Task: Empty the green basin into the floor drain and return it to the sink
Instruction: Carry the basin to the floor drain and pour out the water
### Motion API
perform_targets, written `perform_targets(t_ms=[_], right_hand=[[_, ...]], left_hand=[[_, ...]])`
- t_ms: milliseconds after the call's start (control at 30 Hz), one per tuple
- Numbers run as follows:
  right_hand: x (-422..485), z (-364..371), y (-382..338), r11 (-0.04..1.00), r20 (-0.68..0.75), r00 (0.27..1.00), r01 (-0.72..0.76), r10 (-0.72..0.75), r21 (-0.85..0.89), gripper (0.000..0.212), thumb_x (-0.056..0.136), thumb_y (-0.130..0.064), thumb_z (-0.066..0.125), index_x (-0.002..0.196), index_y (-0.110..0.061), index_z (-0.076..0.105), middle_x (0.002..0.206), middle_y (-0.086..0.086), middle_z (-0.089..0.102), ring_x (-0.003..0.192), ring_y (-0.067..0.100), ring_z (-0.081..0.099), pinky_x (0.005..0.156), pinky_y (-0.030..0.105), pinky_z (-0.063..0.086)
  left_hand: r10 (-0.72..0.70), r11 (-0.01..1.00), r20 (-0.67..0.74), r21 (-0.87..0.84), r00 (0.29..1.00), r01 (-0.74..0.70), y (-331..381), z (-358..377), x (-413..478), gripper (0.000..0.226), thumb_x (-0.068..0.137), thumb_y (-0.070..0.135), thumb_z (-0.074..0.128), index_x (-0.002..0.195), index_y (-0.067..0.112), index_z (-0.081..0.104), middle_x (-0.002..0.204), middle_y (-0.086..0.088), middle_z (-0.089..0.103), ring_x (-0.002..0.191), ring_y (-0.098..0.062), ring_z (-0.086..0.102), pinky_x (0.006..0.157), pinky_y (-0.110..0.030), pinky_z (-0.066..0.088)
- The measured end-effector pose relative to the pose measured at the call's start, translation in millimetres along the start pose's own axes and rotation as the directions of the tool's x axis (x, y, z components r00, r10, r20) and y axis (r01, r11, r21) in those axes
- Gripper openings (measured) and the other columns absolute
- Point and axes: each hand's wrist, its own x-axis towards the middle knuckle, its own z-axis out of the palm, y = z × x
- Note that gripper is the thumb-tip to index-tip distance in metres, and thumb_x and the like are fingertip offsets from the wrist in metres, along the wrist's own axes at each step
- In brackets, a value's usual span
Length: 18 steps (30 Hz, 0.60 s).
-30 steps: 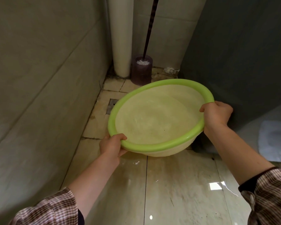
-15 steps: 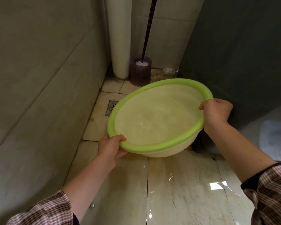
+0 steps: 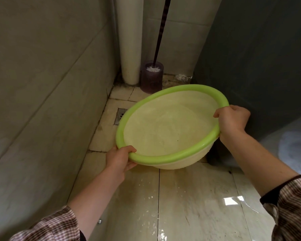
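Clearly the carrying step is in hand: the left hand (image 3: 119,160) and right hand (image 3: 232,120) are each clamped on the rim of the green basin (image 3: 170,122), held above the wet floor just beside the floor drain (image 3: 120,116). Shallow clear water lies inside — the next move, I judge, calls for tipping the far-left rim toward the drain. A toilet brush holder (image 3: 151,79) stands in the corner beyond — brush inside.

Round green-rimmed plastic basin (image 3: 170,126) centre, above tiled floor (image 3: 189,197). Square metal floor drain (image 3: 120,116) at 9 o'clock of basin, partly hidden. Purple cylindrical brush holder (image 3: 151,80) at 12 o'clock; white vertical pipe (image 3: 129,49) left of holder.
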Motion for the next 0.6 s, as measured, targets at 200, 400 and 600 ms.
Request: perform_targets(t_ms=[200, 400, 600], right_hand=[[-0.3, -0.9, -1.1, 1.0, 0.007, 1.0, 0.008, -0.008, -0.014, 0.03, 0.068, 0.006, 0.056, 0.09, -0.012, 0.065, 0.091, 0.002, 0.062, 0.075, 0.011, 0.057, 0.055, 0.024, 0.044], [-0.5, -1.7, -1.4, 1.0, 0.009, 1.0, 0.001, -0.001, -0.021, 0.037, 0.069, 0.006, 0.057, 0.102, -0.009, 0.064, 0.09, -0.001, 0.06, 0.075, 0.01, 0.056, 0.054, 0.023, 0.043], [-3.5, -1.1, -3.8, 1.0, 0.028, 0.999, 0.017, -0.017, -0.017, 0.027, 0.07, 0.007, 0.057, 0.078, -0.018, 0.06, 0.081, -0.005, 0.058, 0.07, 0.007, 0.055, 0.051, 0.02, 0.04]], left_hand=[[0.009, 1.0, -0.001, -0.006, 1.0, -0.009, 1.0, 0.4, 1.2, 0.035, 0.073, 0.0, 0.064, 0.107, 0.008, 0.061, 0.094, -0.014, 0.067, 0.073, -0.026, 0.065, 0.041, -0.023, 0.051], [0.012, 1.0, -0.003, -0.001, 1.0, -0.012, 1.5, 0.6, 1.1, 0.035, 0.073, 0.001, 0.064, 0.106, 0.01, 0.061, 0.094, -0.013, 0.068, 0.074, -0.025, 0.066, 0.043, -0.023, 0.052], [0.016, 1.0, -0.012, -0.003, 1.0, -0.016, 2.2, 0.6, -1.1, 0.032, 0.074, 0.0, 0.064, 0.105, 0.008, 0.061, 0.089, -0.012, 0.066, 0.071, -0.024, 0.064, 0.041, -0.023, 0.051]])
